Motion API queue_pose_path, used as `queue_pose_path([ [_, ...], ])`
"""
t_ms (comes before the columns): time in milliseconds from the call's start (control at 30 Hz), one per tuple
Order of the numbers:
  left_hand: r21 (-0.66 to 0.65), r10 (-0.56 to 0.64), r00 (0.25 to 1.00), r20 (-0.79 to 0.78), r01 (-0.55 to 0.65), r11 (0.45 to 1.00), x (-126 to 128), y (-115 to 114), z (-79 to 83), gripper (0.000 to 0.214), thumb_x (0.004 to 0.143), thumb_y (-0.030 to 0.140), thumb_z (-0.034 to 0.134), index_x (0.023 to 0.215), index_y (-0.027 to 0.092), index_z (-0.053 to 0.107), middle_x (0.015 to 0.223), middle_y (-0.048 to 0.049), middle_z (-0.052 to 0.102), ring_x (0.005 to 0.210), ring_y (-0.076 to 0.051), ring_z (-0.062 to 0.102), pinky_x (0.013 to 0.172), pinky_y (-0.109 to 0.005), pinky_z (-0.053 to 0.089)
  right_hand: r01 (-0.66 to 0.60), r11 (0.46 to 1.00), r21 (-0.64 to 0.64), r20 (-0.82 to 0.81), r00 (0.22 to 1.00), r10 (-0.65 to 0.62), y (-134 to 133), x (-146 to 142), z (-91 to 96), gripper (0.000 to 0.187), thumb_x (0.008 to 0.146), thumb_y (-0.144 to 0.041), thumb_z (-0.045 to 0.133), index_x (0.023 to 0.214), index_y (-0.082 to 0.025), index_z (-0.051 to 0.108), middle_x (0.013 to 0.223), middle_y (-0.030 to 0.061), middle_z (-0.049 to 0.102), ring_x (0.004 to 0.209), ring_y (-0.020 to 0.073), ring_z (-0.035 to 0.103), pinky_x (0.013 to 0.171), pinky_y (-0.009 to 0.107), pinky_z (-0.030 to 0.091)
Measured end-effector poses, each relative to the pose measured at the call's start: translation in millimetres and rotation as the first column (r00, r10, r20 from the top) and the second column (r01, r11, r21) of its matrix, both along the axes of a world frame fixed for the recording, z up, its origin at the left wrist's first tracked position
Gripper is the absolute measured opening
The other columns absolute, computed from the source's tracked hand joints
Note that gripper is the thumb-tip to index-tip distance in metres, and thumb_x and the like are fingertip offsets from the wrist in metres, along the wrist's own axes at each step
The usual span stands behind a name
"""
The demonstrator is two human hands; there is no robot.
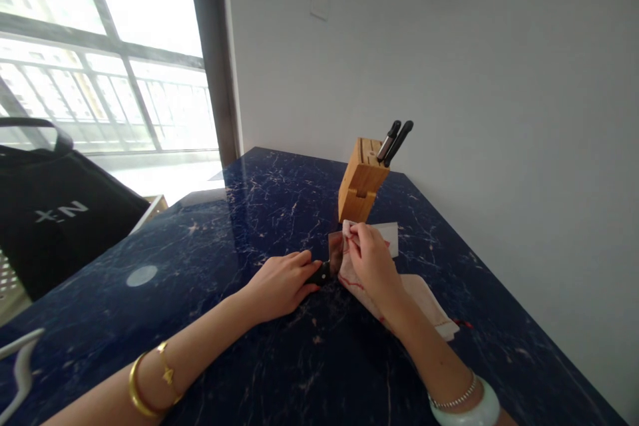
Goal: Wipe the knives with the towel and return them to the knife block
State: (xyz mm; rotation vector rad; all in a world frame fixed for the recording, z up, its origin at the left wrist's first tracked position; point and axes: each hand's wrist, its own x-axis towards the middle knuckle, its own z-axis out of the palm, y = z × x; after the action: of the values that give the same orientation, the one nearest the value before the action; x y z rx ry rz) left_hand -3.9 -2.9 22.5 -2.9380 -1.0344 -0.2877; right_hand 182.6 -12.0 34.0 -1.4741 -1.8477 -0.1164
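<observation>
My left hand [284,283] is closed around the black handle of a cleaver [392,238], whose broad blade extends to the right above the table. In my right hand [372,259], the fingers pinch a white cloth [354,279] with red lines against the blade. The cloth is draped over the blade's middle and hides part of it. Its loose end trails under my right forearm to the right. Just behind the blade stands a wooden knife block [362,183], with two black-handled tools [394,141] in its top slots.
Everything rests on a dark blue marble-patterned table [239,213]. A black bag [64,213] hangs over a chair at the left. A white curved object [22,366] shows at the lower left edge. The grey wall [449,66] borders the table's back and right side; windows are at left.
</observation>
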Motion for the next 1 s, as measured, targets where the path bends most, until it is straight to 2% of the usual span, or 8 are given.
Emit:
queue_pose_path([
  [133, 0.011, -0.004, 1.000, 0.007, 0.004, 1.000, 0, 0, -0.1, 0.035, 0.088, 0.038, 0.035, 0.116, 0.021, 0.047, 0.086, -0.0049, 0.053, 0.077, -0.019, 0.055, 0.061, -0.028, 0.045, -0.125, 0.992, -0.002, 0.071, 0.990, 0.125, -2, -7, 1.4, 0.015, 0.082, -0.010, 0.038, 0.087, -0.019, 0.050, 0.088, 0.0078, 0.056, 0.088, 0.0206, 0.051, 0.078, 0.034, 0.042],
  [300, 0.015, -0.008, 1.000, 0.005, 0.008, 1.000, 0, -1, 0.9, 0.034, 0.088, 0.038, 0.035, 0.116, 0.021, 0.047, 0.087, -0.0047, 0.053, 0.078, -0.019, 0.055, 0.061, -0.027, 0.044, 0.033, 0.999, 0.007, -0.018, 0.999, -0.033, 4, 7, 2.3, 0.009, 0.084, -0.015, 0.040, 0.082, -0.019, 0.048, 0.083, 0.0073, 0.056, 0.082, 0.0210, 0.053, 0.074, 0.035, 0.043],
  [367, 0.018, -0.011, 1.000, 0.005, 0.011, 1.000, 0, -2, 0.8, 0.034, 0.088, 0.038, 0.035, 0.116, 0.021, 0.047, 0.087, -0.0048, 0.053, 0.078, -0.019, 0.055, 0.061, -0.028, 0.044, 0.053, 0.999, 0.009, -0.030, 0.998, -0.052, 5, 9, 2.7, 0.009, 0.084, -0.016, 0.040, 0.082, -0.019, 0.048, 0.083, 0.0075, 0.056, 0.081, 0.0209, 0.053, 0.073, 0.034, 0.043],
  [533, 0.022, -0.002, 1.000, 0.001, 0.002, 1.000, 0, 0, -0.8, 0.036, 0.088, 0.038, 0.034, 0.117, 0.020, 0.047, 0.087, -0.0056, 0.053, 0.079, -0.020, 0.055, 0.062, -0.029, 0.045, -0.101, 0.995, 0.018, 0.077, 0.992, 0.099, -2, -9, 4.1, 0.014, 0.084, -0.011, 0.040, 0.090, -0.017, 0.051, 0.089, 0.0085, 0.057, 0.089, 0.0199, 0.051, 0.079, 0.032, 0.042],
  [600, 0.024, 0.005, 1.000, 0.000, -0.005, 1.000, 0, 0, -1.2, 0.036, 0.088, 0.039, 0.035, 0.117, 0.020, 0.047, 0.088, -0.0057, 0.053, 0.079, -0.021, 0.055, 0.062, -0.029, 0.045, -0.121, 0.993, 0.014, 0.099, 0.988, 0.119, -2, -11, 3.4, 0.014, 0.085, -0.012, 0.040, 0.090, -0.018, 0.051, 0.089, 0.0078, 0.057, 0.088, 0.0196, 0.051, 0.079, 0.031, 0.041],
  [833, 0.012, 0.011, 1.000, -0.006, -0.010, 1.000, 0, 2, -2.6, 0.035, 0.088, 0.038, 0.036, 0.118, 0.022, 0.046, 0.089, -0.0048, 0.053, 0.081, -0.019, 0.055, 0.063, -0.028, 0.044, 0.078, 0.997, -0.018, 0.028, 0.997, -0.078, 7, 11, -1.8, 0.013, 0.084, -0.014, 0.039, 0.088, -0.017, 0.050, 0.087, 0.0081, 0.057, 0.086, 0.0209, 0.052, 0.075, 0.032, 0.042],
  [900, 0.009, 0.015, 1.000, 0.001, -0.015, 1.000, -1, 3, -3.8, 0.035, 0.088, 0.038, 0.036, 0.118, 0.023, 0.046, 0.089, -0.0044, 0.053, 0.080, -0.019, 0.055, 0.063, -0.028, 0.043, 0.043, 0.998, -0.043, 0.062, 0.997, -0.040, 3, 7, -1.0, 0.015, 0.085, -0.014, 0.038, 0.092, -0.017, 0.050, 0.089, 0.0077, 0.057, 0.087, 0.0196, 0.051, 0.078, 0.031, 0.041],
  [1000, 0.007, 0.034, 0.999, 0.017, -0.034, 0.999, -4, 7, -5.0, 0.034, 0.088, 0.038, 0.036, 0.116, 0.023, 0.047, 0.088, -0.0041, 0.053, 0.080, -0.019, 0.055, 0.064, -0.027, 0.042, -0.056, 0.989, -0.139, 0.200, 0.976, 0.084, -7, -2, 1.6, 0.017, 0.081, -0.014, 0.044, 0.096, -0.018, 0.051, 0.092, 0.0063, 0.057, 0.089, 0.0188, 0.050, 0.079, 0.030, 0.039],
])
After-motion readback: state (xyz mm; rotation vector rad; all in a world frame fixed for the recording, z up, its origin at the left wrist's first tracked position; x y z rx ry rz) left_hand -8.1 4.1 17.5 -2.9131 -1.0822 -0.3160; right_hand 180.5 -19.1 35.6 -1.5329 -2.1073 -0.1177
